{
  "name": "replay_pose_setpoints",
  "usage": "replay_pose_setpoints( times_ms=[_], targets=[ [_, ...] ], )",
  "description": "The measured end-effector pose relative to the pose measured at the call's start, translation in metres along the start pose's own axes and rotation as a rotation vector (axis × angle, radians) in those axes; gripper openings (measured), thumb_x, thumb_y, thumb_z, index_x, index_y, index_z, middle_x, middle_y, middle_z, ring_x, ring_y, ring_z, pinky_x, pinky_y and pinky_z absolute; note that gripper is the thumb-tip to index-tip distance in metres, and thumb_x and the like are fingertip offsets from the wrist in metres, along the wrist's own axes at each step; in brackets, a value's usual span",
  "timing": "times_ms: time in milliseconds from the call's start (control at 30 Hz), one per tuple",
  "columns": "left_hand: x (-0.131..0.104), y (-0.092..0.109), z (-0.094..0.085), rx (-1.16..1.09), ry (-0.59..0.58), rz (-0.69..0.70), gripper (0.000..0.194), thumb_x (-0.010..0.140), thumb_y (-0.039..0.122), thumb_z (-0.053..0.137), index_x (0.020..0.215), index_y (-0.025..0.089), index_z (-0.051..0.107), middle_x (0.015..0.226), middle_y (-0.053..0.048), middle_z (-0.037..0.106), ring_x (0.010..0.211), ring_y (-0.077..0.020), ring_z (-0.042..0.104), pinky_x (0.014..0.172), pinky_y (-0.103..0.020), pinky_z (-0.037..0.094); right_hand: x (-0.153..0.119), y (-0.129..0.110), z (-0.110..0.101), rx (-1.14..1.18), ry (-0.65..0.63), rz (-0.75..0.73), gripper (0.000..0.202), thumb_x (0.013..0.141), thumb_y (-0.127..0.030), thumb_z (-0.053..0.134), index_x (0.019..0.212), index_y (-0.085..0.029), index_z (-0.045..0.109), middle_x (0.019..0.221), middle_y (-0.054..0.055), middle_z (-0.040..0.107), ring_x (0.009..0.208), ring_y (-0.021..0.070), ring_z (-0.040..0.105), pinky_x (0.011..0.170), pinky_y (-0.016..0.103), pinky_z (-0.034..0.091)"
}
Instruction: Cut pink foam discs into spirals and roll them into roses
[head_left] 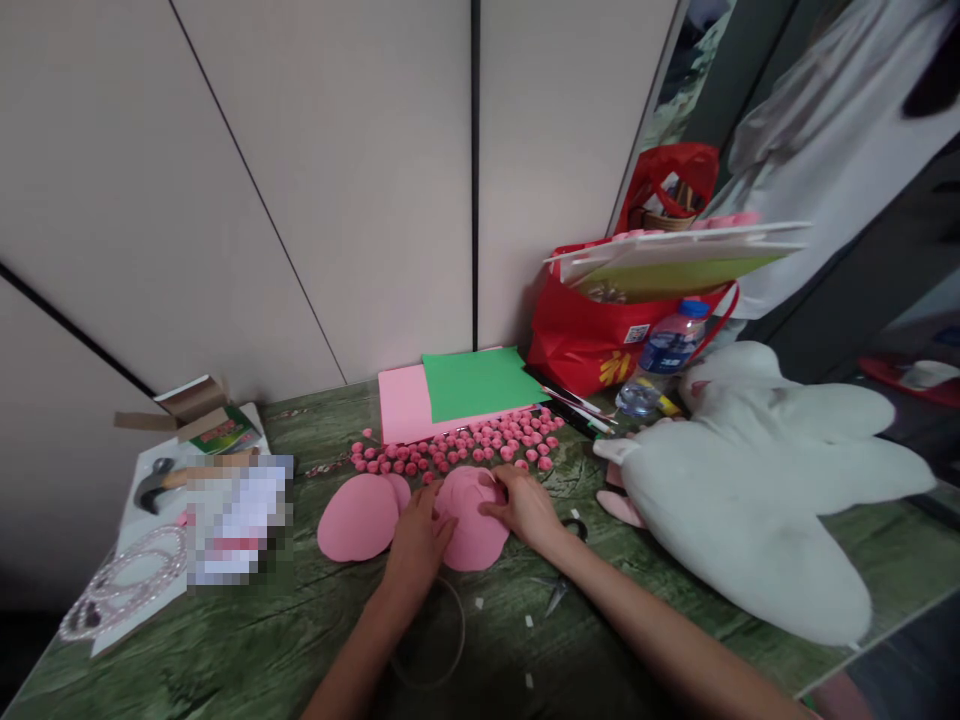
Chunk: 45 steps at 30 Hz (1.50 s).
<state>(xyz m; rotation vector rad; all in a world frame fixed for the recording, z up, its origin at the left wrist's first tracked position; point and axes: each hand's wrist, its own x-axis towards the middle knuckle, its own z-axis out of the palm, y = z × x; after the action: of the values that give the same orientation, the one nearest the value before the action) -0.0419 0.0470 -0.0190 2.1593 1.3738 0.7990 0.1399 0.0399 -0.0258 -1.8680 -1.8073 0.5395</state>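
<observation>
A stack of rounded pink paper pieces lies on the green marbled table. At its left edge, my left hand has its thumb and fingers apart, resting on the paper. On the right side, my right hand touches the upper edge of the same pieces with curved fingers, thumb spread from them. Another pink rounded piece lies just left of my left hand. Behind both hands are many small pink rolled paper roses. Black-handled scissors lie partly under my right forearm.
Green paper overlaps pink sheets at the back, beside pens. A red bag, a bottle and a white plush toy stand right. A hammer, beads and an open box are left.
</observation>
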Motion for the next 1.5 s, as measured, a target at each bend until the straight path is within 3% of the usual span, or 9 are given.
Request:
replay_pose_setpoints(
  times_ms=[200, 500, 800, 1033, 1300, 1500],
  targets=[
    [0.006, -0.002, 0.01, 0.03, -0.01, 0.035, 0.049, 0.068, 0.013, 0.054, 0.117, 0.018, 0.046, 0.1, -0.008, 0.061, 0.075, -0.019, 0.06, 0.068, -0.035, 0.049, 0.0, 0.001, 0.002, 0.029, 0.02, 0.003, 0.042, 0.061, -0.024, 0.072, 0.101, -0.018, 0.058, 0.097, 0.006, 0.062, 0.088, 0.0208, 0.056, 0.073, 0.027, 0.039],
    [0.008, 0.001, 0.017, 0.082, -0.029, 0.035, 0.052, 0.065, 0.009, 0.053, 0.116, 0.013, 0.047, 0.1, -0.011, 0.061, 0.086, -0.0225, 0.057, 0.076, -0.039, 0.046, -0.003, 0.002, 0.002, 0.085, 0.04, -0.034, 0.039, 0.062, -0.02, 0.07, 0.099, -0.019, 0.059, 0.093, 0.003, 0.063, 0.084, 0.0192, 0.056, 0.072, 0.026, 0.039],
    [0.015, 0.013, 0.01, -0.087, 0.033, -0.042, 0.042, 0.07, 0.009, 0.048, 0.112, 0.013, 0.052, 0.077, -0.004, 0.062, 0.072, -0.0175, 0.058, 0.064, -0.031, 0.047, -0.003, 0.005, 0.004, 0.196, 0.08, -0.07, 0.036, 0.062, -0.017, 0.07, 0.097, -0.018, 0.06, 0.087, 0.003, 0.062, 0.076, 0.0176, 0.055, 0.068, 0.027, 0.039],
    [0.017, 0.027, -0.002, -0.336, 0.127, -0.145, 0.037, 0.066, 0.018, 0.057, 0.102, 0.016, 0.057, 0.066, 0.001, 0.062, 0.06, -0.015, 0.057, 0.056, -0.026, 0.044, 0.002, 0.005, 0.001, 0.46, 0.12, -0.108, 0.022, 0.073, -0.027, 0.059, 0.091, -0.016, 0.062, 0.078, 0.005, 0.063, 0.069, 0.0167, 0.056, 0.063, 0.027, 0.044],
    [0.013, 0.032, -0.011, -0.471, 0.156, -0.186, 0.041, 0.063, 0.021, 0.062, 0.103, 0.015, 0.058, 0.063, 0.001, 0.062, 0.056, -0.0139, 0.056, 0.054, -0.025, 0.043, 0.007, 0.009, 0.006, 0.744, 0.072, -0.086, 0.034, 0.071, -0.035, 0.061, 0.099, -0.015, 0.058, 0.092, 0.009, 0.066, 0.077, 0.0198, 0.063, 0.069, 0.032, 0.051],
    [0.007, 0.035, -0.014, -0.461, 0.164, -0.18, 0.041, 0.063, 0.022, 0.062, 0.103, 0.015, 0.058, 0.065, 0.001, 0.064, 0.055, -0.0129, 0.055, 0.054, -0.025, 0.043, 0.002, 0.005, 0.007, 0.841, 0.025, -0.063, 0.041, 0.068, -0.04, 0.063, 0.099, -0.014, 0.057, 0.081, 0.007, 0.068, 0.07, 0.0186, 0.064, 0.063, 0.03, 0.051]
  ],
)
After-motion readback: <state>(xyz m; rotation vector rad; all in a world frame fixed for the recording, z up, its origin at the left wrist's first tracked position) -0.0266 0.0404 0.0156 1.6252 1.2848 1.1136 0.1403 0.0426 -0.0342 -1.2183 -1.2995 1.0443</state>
